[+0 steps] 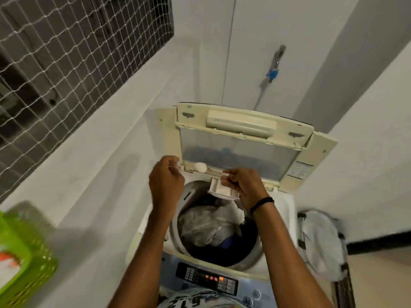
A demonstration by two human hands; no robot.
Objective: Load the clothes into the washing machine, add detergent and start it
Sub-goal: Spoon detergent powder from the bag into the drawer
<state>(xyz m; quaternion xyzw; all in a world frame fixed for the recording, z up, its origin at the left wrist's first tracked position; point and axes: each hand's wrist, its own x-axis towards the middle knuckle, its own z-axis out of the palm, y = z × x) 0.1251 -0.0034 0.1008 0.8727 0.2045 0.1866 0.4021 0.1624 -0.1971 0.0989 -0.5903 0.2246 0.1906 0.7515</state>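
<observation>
Clothes sit in the drum, lid up. Right hand pinches something small over the white tray at the far rim; left hand is curled — contents unclear. Pour low, inside the tray.

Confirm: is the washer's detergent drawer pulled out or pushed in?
Pulled out. The detergent drawer juts over the drum's clothes, white powder inside, right hand at it.
</observation>
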